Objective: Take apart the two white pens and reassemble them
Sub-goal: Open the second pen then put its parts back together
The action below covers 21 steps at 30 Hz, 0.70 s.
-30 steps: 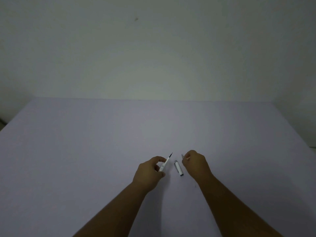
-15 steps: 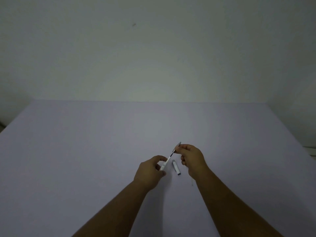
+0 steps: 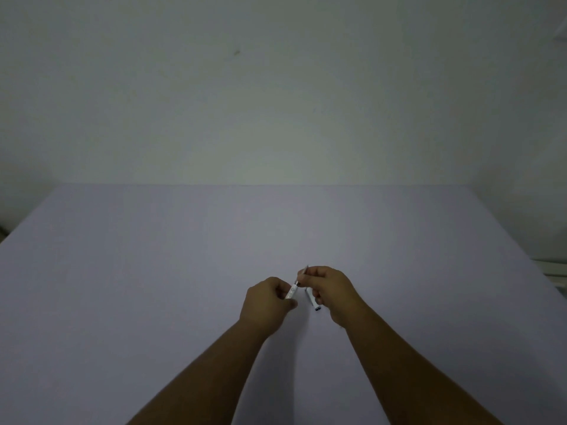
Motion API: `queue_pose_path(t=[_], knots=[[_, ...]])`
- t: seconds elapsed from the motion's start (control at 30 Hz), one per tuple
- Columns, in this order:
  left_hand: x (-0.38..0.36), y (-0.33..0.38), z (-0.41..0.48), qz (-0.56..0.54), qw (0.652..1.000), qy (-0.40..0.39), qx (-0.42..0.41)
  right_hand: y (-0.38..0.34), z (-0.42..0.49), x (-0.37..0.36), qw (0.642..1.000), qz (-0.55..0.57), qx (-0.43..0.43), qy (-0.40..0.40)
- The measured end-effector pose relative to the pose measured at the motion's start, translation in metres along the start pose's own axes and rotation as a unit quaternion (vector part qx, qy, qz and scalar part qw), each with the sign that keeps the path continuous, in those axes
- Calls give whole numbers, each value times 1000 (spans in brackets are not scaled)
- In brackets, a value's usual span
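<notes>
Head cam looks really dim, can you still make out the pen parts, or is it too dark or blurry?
Head view: dim and underexposed, corners darker; pen barrel in left hand is readable; right hand pinches a small, soft tip piece; white cap on table visible.

No readable text, label, brand, number or sign appears anywhere.

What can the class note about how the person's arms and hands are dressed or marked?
Both forearms enter from the bottom edge and are bare: no sleeves show. The left hand and the right hand wear no gloves. No watch, bracelet or ring is visible on either wrist or hand, though the dim light hides fine detail.
</notes>
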<state>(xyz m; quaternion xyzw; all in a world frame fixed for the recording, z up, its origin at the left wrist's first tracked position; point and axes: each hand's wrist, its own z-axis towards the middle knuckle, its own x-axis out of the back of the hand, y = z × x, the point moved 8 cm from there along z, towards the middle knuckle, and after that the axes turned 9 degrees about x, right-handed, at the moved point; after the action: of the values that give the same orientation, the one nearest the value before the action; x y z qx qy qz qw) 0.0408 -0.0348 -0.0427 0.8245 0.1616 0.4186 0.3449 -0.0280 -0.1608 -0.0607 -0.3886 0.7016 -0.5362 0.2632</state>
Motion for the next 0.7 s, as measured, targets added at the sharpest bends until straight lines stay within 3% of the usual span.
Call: queue_pose_path(t=[0.37,0.47,0.63,0.7], knots=[[6,11,-14,18,1000,9,-13,-4,-5,-2,999,-50,-20,-9],[7,16,-19,19,1000,8,-21,-6,-8,0,994,-109,-22,14],[11,22,-24,-2,1000,7,-18,-9,-13,-2,1000,6,-17,-10],[12,24,-26,-9,1000,3,-15,-14,-15,1,1000,-16,-9,6]])
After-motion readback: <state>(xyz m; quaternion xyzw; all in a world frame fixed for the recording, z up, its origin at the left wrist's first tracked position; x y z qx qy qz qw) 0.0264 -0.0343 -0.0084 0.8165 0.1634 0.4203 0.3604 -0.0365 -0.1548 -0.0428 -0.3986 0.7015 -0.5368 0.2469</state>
